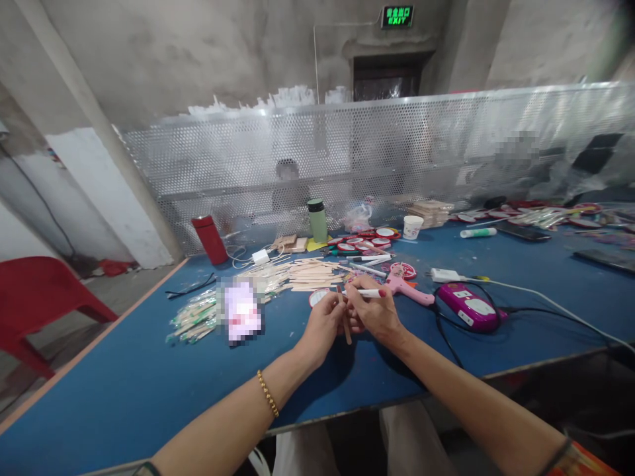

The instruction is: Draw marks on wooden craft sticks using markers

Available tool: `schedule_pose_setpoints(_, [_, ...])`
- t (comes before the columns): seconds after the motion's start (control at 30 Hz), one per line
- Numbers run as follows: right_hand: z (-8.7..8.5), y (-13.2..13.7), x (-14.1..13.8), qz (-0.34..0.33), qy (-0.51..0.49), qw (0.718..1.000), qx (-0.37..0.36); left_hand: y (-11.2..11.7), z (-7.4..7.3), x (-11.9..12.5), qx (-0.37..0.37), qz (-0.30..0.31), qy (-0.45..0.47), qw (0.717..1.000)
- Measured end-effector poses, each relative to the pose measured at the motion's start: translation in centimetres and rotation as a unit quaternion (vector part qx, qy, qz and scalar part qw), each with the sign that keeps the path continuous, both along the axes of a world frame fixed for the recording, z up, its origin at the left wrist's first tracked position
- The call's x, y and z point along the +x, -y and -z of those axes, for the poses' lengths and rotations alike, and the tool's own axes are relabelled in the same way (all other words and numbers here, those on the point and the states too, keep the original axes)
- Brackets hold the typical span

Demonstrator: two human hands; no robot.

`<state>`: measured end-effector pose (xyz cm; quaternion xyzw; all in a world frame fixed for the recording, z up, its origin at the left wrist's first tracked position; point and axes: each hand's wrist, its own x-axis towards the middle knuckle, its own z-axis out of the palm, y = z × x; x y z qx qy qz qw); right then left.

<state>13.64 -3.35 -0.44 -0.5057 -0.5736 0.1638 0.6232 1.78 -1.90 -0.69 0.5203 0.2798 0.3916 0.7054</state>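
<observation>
My left hand (pixel 323 325) is closed around a flat wooden craft stick (pixel 348 334), which stands nearly upright with its lower end below the fingers. In my right hand (pixel 376 317) is a white marker pen (pixel 370 293) with a red end, its other end pointing left toward the stick. The hands are close together above the blue table, and the pen's tip is hard to make out. Partly behind my left hand lies a round white disc (pixel 317 296) with a red rim. A pink glue gun (pixel 411 289) rests just right of my right hand.
Loose craft sticks (pixel 313 274) and bagged sticks (pixel 196 317) lie beyond and left, near a lit phone (pixel 242 311). A red bottle (pixel 210 241), green bottle (pixel 317 221) and paper cup (pixel 412 227) stand behind. A purple device (pixel 469 307) with cables lies right.
</observation>
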Motion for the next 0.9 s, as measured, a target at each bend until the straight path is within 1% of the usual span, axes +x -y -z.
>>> schedule_pose_setpoints(0.23, [-0.24,0.16,0.18,0.023,0.028,0.999,-0.004,-0.10,0.10,-0.10,-0.012,-0.001,-0.007,1.000])
schedule_pose_setpoints(0.67, [-0.80,0.41,0.20,0.009,0.044,0.999,0.004,-0.16,0.23,-0.11,-0.006,0.004,-0.006,1.000])
schedule_pose_setpoints(0.9, [-0.36,0.11,0.05,0.009,0.058,0.998,0.009,-0.24,0.52,0.06,-0.009,0.004,-0.001,1.000])
